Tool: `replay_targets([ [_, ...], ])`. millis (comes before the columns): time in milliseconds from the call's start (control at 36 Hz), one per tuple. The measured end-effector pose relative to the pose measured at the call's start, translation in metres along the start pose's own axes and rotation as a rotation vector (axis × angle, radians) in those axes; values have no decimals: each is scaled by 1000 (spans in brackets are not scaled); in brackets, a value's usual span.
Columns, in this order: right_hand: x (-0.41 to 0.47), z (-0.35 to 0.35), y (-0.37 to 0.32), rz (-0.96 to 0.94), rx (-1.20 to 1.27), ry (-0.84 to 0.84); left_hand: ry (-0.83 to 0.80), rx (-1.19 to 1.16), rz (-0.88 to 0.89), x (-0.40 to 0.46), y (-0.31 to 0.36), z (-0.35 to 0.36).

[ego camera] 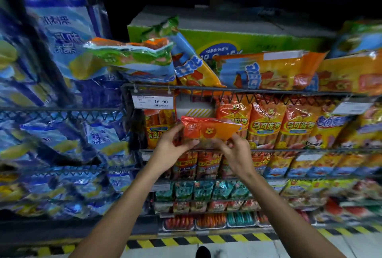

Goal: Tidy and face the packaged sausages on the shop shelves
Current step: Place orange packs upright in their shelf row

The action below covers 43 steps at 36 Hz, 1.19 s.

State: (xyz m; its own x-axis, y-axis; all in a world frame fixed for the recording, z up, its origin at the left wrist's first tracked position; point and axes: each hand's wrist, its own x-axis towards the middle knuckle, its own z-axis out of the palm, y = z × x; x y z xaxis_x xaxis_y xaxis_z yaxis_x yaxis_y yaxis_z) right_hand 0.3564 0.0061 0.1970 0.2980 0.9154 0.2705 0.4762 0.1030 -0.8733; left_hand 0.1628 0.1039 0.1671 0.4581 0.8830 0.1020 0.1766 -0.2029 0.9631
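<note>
An orange-red sausage pack (208, 128) with a lion face on it hangs in front of the second wire shelf (289, 150). My left hand (172, 147) pinches its lower left edge. My right hand (233, 147) pinches its lower right edge. The pack lies sideways, before a gap in the row where a white box (194, 109) shows. Orange sausage packs (266, 127) stand upright to the right of the gap, and another orange pack (158, 129) stands to its left.
The top wire shelf (227, 89) carries big orange and green bags, some leaning over. Blue bags (51, 71) fill the left shelving. Lower shelves hold red, teal and orange packs (206, 191). A price tag (153, 101) reads 16.90. Yellow-black tape (186, 241) marks the floor.
</note>
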Motion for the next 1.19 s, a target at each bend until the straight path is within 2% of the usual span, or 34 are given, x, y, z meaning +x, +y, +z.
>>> replay_targets([
  [111, -8, 2, -3, -30, 82, 77, 57, -12, 83, -10, 21, -2],
  [250, -15, 2, -10, -78, 180, 152, 45, -159, 143, -26, 35, 4],
  [417, -22, 7, -2, -18, 203, 193, 22, -215, 77, -36, 31, 9],
  [583, -29, 22, 0, 23, 257, 194, -78, -181, 18, -35, 20, 7],
  [722, -31, 24, 4, 109, 310, 125, 11, -168, 2, -31, 11, 6],
  [889, -30, 7, 18, 159, 285, -146, 118, -272, -28, -30, 16, 17],
  [944, -37, 5, 21, 186, 289, -173, 126, -279, -38, -30, 17, 20],
  [1056, -48, 6, 27, 150, 271, -106, 9, -234, -32, -27, 20, 21],
  [1194, -50, 7, 30, 141, 352, 48, -214, -178, -54, -22, 22, 9],
])
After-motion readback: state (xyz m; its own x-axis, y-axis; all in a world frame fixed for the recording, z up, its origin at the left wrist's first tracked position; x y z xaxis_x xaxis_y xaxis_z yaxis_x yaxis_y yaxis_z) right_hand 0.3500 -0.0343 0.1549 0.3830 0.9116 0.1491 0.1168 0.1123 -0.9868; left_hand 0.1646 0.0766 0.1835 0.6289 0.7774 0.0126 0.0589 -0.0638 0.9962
